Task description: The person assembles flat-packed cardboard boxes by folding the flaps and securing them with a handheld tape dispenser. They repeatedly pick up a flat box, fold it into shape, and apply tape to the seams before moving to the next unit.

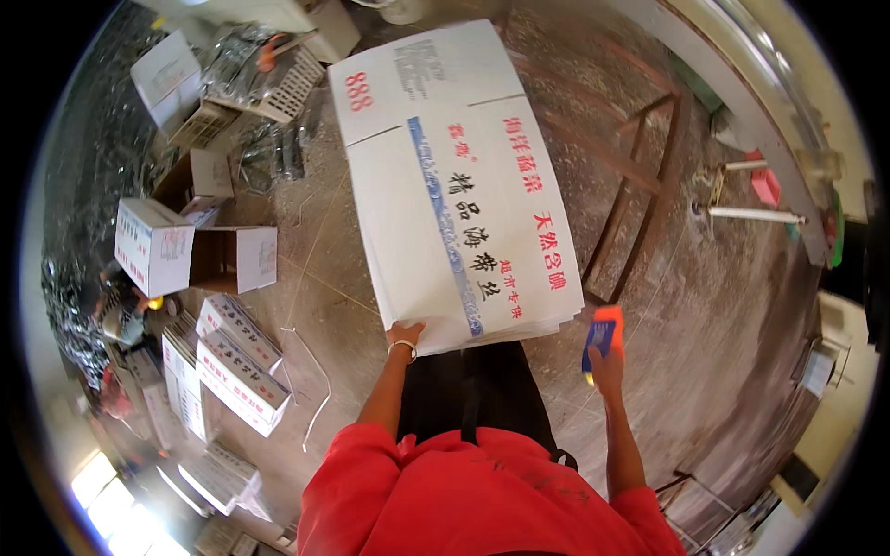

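Observation:
A stack of flattened white cardboard boxes with red and black print and a blue band stands in front of me. At its near left corner, my left hand, with a light bracelet on the wrist, grips the edge. To the right of the stack and apart from it, my right hand is closed around an orange and blue tape dispenser. Its finer parts are too blurred to tell. What supports the stack is hidden beneath it.
Open white boxes and long folded cartons stand on the left floor. Farther back sits a beige plastic crate with dark wrapped packs. A rusty metal frame lies right of the stack. White cord trails on the floor.

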Motion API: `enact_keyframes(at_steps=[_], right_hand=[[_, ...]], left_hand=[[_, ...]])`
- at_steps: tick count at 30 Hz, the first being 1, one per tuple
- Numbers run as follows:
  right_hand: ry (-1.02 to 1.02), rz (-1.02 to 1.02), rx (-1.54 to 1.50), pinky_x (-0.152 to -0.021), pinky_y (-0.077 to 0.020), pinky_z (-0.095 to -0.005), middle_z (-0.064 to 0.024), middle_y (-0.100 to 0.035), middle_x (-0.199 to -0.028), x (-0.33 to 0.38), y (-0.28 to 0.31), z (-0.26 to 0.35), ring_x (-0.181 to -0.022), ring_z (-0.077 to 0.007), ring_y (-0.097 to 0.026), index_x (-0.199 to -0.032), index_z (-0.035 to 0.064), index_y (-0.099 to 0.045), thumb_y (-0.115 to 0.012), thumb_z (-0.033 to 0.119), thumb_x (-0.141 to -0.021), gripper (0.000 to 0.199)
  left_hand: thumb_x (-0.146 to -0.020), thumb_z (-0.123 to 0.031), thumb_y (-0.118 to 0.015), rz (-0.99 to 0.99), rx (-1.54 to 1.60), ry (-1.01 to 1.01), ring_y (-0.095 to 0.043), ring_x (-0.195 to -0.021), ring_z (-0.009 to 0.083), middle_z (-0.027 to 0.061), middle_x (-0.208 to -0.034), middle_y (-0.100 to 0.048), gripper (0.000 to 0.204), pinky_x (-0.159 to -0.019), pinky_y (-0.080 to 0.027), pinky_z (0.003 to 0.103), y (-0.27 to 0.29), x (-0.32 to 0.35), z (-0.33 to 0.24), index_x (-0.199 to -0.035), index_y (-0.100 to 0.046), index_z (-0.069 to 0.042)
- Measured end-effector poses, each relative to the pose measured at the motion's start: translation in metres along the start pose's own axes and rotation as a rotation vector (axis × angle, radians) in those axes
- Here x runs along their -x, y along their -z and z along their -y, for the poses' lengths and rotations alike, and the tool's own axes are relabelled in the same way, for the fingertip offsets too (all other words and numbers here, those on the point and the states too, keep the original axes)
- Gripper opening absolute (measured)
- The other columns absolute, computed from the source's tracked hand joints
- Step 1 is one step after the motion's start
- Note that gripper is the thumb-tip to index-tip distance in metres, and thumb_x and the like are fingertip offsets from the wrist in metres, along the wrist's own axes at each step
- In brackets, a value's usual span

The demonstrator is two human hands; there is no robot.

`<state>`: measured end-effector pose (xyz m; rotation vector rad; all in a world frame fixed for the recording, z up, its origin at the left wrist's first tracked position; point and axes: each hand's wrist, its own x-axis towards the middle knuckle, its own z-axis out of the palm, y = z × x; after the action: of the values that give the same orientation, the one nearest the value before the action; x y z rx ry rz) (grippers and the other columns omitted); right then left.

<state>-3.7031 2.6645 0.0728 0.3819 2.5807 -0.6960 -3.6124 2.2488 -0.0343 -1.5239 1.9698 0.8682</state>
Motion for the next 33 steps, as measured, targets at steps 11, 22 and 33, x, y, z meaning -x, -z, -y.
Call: enact_keyframes(at_steps=[11,22,33], right_hand=[[0.382,-0.086,0.392,-0.060,-0.0456,-0.0412,-0.0176,-0.058,-0.070,-0.100,-0.117,0.111,-0.063,-0.0348,-0.058,-0.104,-0.0116,-0.041,-0.060,0.031,-0.078,0.054],[0.416,0.099,0.378,-0.062,-0.0453,-0.0429,-0.0176,-0.059,-0.073,-0.074,-0.102,0.128,-0.065,-0.0343,-0.059,-0.104,-0.0078,-0.042,-0.062,0.029,-0.077,0.050],[0.256,-0.180,0.455,-0.060,-0.0442,-0.0428,-0.0173,-0.059,-0.069,-0.108,-0.122,0.095,-0.065,-0.0346,-0.059,-0.106,-0.0098,-0.037,-0.057,0.029,-0.080,0.051]], left_hand=[[-0.063,-0.024,-0.071,-0.200,0.005,-0.028,-0.061,-0.072,0.0271,0.0171,-0.077,-0.063,0.042,-0.066,-0.049,0.036,-0.019,0.001,0.026,-0.089,-0.060,0.006],[-0.058,-0.039,-0.077,-0.193,0.054,-0.362,-0.053,-0.095,0.0313,0.0216,-0.101,-0.055,0.064,-0.080,-0.044,0.038,-0.004,0.025,-0.035,-0.104,-0.056,0.000],[-0.057,-0.028,-0.074,-0.162,0.138,0.047,-0.050,-0.103,0.0354,0.0265,-0.107,-0.053,0.061,-0.085,-0.044,0.040,-0.018,0.011,0.005,-0.103,-0.053,0.007]])
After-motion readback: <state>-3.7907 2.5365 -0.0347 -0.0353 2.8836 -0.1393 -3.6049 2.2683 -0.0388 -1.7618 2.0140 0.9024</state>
